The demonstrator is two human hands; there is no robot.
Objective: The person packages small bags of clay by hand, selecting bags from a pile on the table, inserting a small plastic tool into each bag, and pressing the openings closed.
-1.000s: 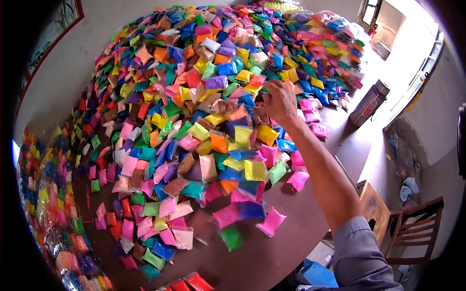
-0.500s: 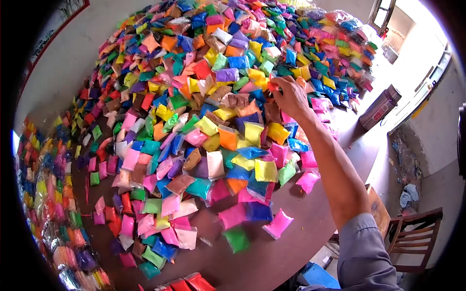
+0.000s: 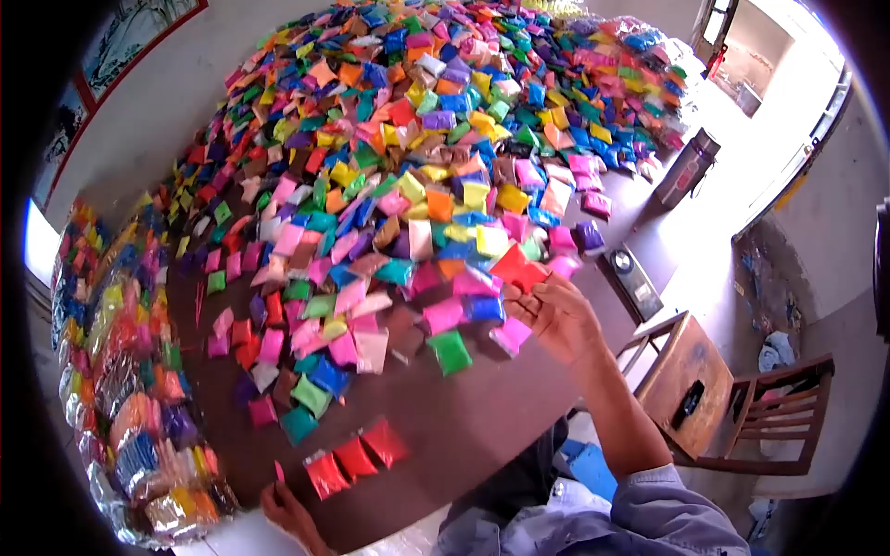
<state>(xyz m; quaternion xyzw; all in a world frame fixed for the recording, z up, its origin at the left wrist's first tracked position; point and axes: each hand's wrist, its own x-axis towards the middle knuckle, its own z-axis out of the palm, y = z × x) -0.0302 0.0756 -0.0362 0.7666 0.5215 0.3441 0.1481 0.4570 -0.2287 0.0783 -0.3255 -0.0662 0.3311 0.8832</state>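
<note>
My right hand pinches a red packet, a small clear bag with red filling, above the near edge of a large heap of coloured packets. Below it lie a green packet, a pink packet and a blue packet. Three red packets sit in a slanting row near the table's front edge. To their left, my left hand is at the table edge, fingers closed. A small pink sliver shows at its fingertips, too small to name.
The brown table carries the heap. Clear bags full of packets stack up at the left. A thermos flask and a dark flat device stand at the right edge. A wooden chair and a stool are beyond.
My right hand has drawn back from the heap toward me with the red packet. My left hand has come into view at the bottom. The camera's view has shifted, showing more of the near table.
</note>
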